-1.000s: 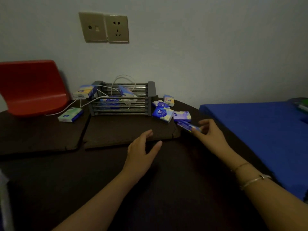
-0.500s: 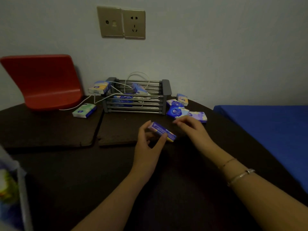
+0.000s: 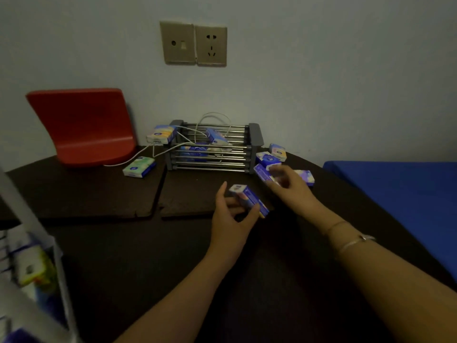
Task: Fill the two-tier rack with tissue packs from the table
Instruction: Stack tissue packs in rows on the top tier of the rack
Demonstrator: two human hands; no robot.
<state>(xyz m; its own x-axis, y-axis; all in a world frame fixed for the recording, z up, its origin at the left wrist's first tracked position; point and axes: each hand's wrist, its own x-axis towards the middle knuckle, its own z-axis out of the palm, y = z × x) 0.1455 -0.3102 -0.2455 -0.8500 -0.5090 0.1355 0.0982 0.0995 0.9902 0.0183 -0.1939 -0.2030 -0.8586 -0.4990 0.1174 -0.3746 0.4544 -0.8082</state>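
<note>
The left hand [image 3: 232, 219] is gripping a blue pack [image 3: 249, 200] between thumb and fingers, above the dark table [image 3: 173, 268]. At 1 o'clock from it, the right hand [image 3: 290, 186] is curling blurred fingers round a second pack [image 3: 263, 172]; more packs [image 3: 277, 152] are lying just beyond. At 12 o'clock the rack [image 3: 212, 147] is sitting by the wall, holding a few packs and a white cable [image 3: 212, 118]. A green pack [image 3: 139, 167] is lying at its 9 o'clock, before a red chair [image 3: 84, 125].

The right hand [image 3: 289, 184] was motion-blurred, its grip unreadable, and hid part of a tissue pack [image 3: 262, 172]. At the left edge a shelf [image 3: 37, 273] was cropped, its contents a blur
</note>
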